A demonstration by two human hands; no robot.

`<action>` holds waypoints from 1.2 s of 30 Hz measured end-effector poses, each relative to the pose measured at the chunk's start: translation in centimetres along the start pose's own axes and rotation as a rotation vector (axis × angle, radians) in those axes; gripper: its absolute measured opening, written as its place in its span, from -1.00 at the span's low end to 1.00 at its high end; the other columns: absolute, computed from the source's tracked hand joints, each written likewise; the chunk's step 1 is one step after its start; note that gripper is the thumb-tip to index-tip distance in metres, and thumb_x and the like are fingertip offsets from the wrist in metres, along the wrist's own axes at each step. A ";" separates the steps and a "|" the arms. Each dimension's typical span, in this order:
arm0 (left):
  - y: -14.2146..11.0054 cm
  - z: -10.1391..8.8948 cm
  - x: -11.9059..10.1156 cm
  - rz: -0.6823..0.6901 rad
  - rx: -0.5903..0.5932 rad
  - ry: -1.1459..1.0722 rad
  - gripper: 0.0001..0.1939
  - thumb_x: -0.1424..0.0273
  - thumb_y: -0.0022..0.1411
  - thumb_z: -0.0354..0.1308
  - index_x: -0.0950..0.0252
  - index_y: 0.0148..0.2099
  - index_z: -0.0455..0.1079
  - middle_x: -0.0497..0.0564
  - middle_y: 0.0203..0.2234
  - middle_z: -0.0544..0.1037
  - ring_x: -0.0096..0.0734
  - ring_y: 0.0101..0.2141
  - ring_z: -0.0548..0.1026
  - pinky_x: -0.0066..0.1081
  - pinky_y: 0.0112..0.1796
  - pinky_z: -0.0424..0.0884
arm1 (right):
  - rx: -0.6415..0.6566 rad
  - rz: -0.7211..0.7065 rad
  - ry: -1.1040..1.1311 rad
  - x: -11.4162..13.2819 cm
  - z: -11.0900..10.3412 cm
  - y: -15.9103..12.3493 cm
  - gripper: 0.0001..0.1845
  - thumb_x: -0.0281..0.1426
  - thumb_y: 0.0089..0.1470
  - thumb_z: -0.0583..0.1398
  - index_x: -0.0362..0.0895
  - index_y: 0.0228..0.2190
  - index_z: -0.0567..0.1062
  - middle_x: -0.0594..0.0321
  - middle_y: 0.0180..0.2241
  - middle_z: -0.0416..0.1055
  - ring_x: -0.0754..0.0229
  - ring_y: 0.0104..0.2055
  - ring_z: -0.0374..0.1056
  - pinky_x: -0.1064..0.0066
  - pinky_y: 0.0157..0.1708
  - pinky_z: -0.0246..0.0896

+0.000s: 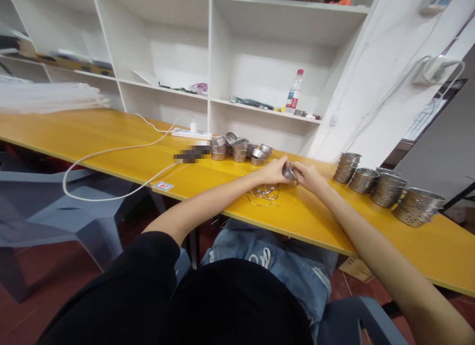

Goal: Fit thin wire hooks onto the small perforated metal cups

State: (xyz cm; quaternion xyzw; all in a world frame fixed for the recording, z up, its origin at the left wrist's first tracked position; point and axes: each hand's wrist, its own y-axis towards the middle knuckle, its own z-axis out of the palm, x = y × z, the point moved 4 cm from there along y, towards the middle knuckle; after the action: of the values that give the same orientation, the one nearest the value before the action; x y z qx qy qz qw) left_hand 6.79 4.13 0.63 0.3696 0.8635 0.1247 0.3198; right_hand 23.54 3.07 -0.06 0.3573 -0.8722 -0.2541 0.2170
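Note:
Over the yellow table [222, 196], a small shiny metal cup [289, 172] is held between my two hands, tilted on its side. My left hand [274, 171] grips it from the left with closed fingers. From the right, my right hand [308, 177] pinches its rim; whether a wire is also in those fingers is too small to tell. Thin metal wire loops [263, 192] lie in a loose pile below my left hand. Perforated metal cups [240, 151] stand in a cluster behind my left hand, some stacked and some tipped.
More perforated cups [388, 189] stand in stacks to the right. A white power strip [191, 134] and its looping cable [111, 149] are at the back left, beside a blurred dark object [192, 153]. White shelves [267, 105] rise behind, with a bottle [293, 93]. A grey chair [70, 206] is left.

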 end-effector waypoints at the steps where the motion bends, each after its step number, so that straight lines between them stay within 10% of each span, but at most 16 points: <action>1: 0.0 0.0 0.0 0.001 0.002 -0.015 -0.46 0.23 -0.01 0.49 0.23 -0.15 0.22 -0.03 -0.30 0.53 -0.24 -0.27 0.51 -0.36 -0.26 0.36 | -0.021 0.030 0.066 -0.3 0.0 -0.1 -0.74 -0.45 0.28 0.10 -0.11 -0.19 0.60 0.20 -0.44 0.55 0.14 -0.45 0.46 0.38 -0.30 0.34; 10: -0.1 0.7 0.5 0.097 0.010 -0.135 -0.29 0.25 -0.06 0.53 0.24 0.02 0.20 0.03 -0.14 0.57 -0.21 -0.15 0.57 -0.32 -0.14 0.42 | -0.234 0.070 0.068 -1.4 -0.9 0.0 -0.91 -0.39 0.16 0.30 -0.14 -0.36 0.63 0.13 -0.37 0.58 0.10 -0.38 0.47 0.29 -0.24 0.40; 36: -0.2 0.7 0.3 0.124 0.051 -0.051 -0.23 0.27 0.03 0.44 0.33 0.20 0.20 0.21 0.03 0.55 -0.04 0.02 0.56 -0.15 0.06 0.47 | 0.066 -0.055 0.060 0.3 1.1 0.5 -0.71 -0.46 0.23 0.19 -0.17 -0.51 0.60 0.10 -0.33 0.42 0.12 -0.27 0.36 0.31 -0.19 0.26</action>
State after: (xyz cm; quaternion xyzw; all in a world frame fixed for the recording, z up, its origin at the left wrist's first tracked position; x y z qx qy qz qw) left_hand 6.99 4.24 -0.17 0.4335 0.8334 0.1126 0.3239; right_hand 22.47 3.47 -0.53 0.3957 -0.8628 -0.2204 0.2243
